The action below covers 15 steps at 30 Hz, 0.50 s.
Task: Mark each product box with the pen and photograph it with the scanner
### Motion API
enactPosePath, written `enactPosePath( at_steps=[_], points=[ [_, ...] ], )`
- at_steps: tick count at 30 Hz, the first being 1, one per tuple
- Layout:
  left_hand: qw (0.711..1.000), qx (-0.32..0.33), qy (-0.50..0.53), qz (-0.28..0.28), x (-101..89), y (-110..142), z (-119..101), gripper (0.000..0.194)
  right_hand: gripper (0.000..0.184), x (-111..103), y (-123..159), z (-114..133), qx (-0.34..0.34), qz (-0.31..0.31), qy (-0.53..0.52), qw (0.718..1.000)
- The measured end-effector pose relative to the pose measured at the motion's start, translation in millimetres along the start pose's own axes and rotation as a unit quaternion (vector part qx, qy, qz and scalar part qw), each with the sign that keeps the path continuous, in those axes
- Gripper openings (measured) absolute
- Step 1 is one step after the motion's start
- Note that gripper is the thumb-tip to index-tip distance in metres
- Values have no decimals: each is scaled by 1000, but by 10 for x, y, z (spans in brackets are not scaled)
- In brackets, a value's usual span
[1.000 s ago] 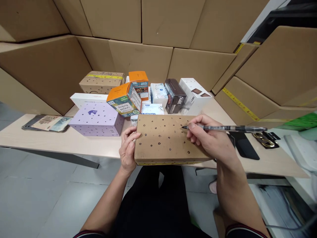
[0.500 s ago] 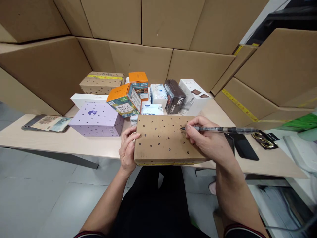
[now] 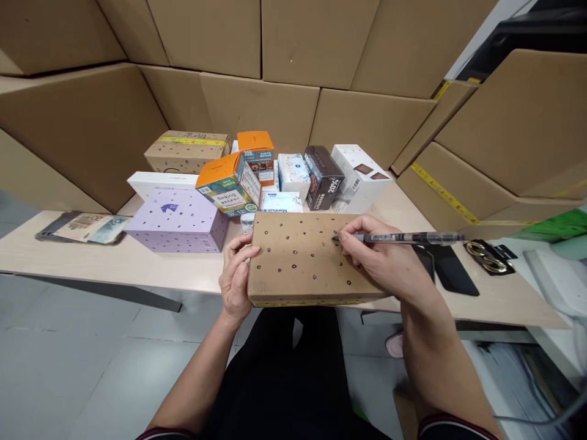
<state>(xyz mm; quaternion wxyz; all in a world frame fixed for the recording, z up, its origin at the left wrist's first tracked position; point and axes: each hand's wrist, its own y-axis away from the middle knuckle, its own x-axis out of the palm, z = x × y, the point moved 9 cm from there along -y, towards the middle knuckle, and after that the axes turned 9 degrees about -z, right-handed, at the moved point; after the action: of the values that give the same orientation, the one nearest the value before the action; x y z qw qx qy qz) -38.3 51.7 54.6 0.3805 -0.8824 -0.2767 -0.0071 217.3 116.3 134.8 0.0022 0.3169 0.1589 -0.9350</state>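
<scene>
Brown cardboard box [image 3: 298, 263] at the near edge of the table [image 3: 50, 253]. I see left hand [image 3: 237, 278] clamped on its left end, right hand [image 3: 380, 256] pinching a pen [image 3: 408, 238] point-first against it.

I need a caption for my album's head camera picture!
Left hand holding a dotted cardboard box, right hand a pen.

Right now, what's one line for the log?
left hand: grips cardboard box | right hand: holds pen, tip at box's marked face

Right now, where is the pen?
In the head view, the pen is right of centre, held in the right hand, with its tip at the ring-marked face of the brown box.
</scene>
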Motion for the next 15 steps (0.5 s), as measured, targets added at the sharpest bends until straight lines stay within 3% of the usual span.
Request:
enactPosePath(
  at_steps=[7,15],
  points=[
    [1000,4,-4,-2,5,-8,-10,30,23,12,21,-85,21,-5,-28,999],
    [1000,-5,-2,-5,-1,-8,1,30,21,7,1,-21,4,1,-8,1000]
  ],
)
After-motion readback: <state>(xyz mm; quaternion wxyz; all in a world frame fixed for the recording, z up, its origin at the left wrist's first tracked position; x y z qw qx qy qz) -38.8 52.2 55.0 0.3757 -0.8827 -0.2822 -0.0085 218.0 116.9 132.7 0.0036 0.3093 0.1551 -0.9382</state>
